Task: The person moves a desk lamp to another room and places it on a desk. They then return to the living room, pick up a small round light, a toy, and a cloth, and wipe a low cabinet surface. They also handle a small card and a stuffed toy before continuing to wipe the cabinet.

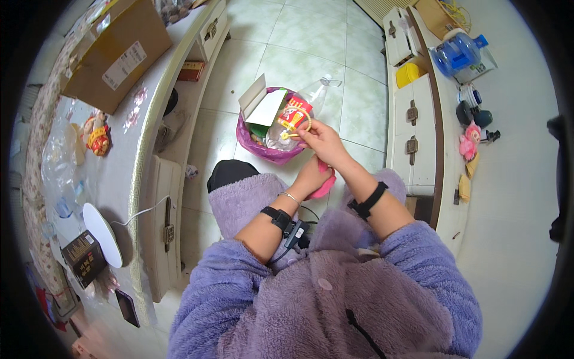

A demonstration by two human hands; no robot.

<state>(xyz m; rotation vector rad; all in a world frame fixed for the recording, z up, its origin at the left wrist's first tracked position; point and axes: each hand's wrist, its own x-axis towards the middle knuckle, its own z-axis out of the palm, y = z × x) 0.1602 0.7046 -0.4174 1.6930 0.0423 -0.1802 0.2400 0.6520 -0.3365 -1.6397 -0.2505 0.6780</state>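
My right hand (328, 142) pinches a thin yellow beaded loop (309, 117) with a small flower-like piece at one end. Just below it, my left hand (310, 176) is closed on a pink cloth (323, 187). The loop hangs over a waste bin lined with a purple bag (264, 155). Inside the bin, a large clear plastic bottle (314, 95) with a red label leans out to the upper right. An opened white and green carton (267, 109) rests beside the bottle. My fingers partly cover the bin's right rim.
On the left table (130, 188) are a cardboard box (119, 58), a figurine (96, 137), a white disc-shaped device (102, 235) and a phone (127, 307). The right cabinet (415, 170) carries a blue water jug (457, 54) and a pink plush toy (470, 141).
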